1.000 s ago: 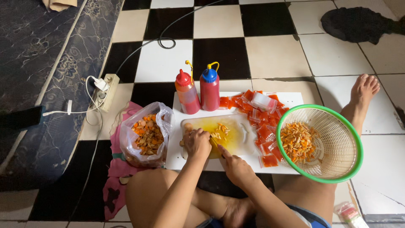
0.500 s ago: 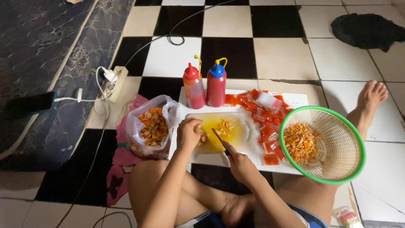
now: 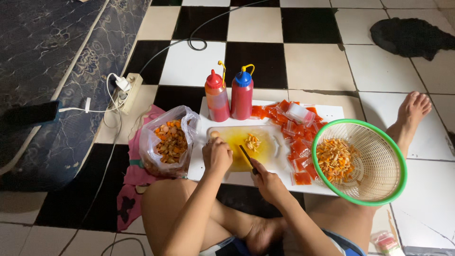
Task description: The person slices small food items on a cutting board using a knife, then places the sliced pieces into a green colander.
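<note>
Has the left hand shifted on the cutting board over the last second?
No. The left hand stays at the cutting board's left end, beside the plastic bag.

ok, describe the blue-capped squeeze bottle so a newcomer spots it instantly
Start at the white board lying on the checkered floor before the seated person. At its far edge stand two red squeeze bottles side by side. Take the blue-capped bottle, the one nearer the green basket; the neighbouring bottle has a red cap.

A black-and-white tiled floor (image 3: pixel 308 61) carries a white board (image 3: pixel 332 114). On the board: two squeeze bottles (image 3: pixel 218 102), a cutting board (image 3: pixel 265 142) and red sachets (image 3: pixel 296 142). A green-rimmed basket (image 3: pixel 379 156) overlaps the board's edge. A power strip (image 3: pixel 128 92), pink cloth (image 3: pixel 135 170) and dark rag (image 3: pixel 410 35) lie on the tiles.
</note>
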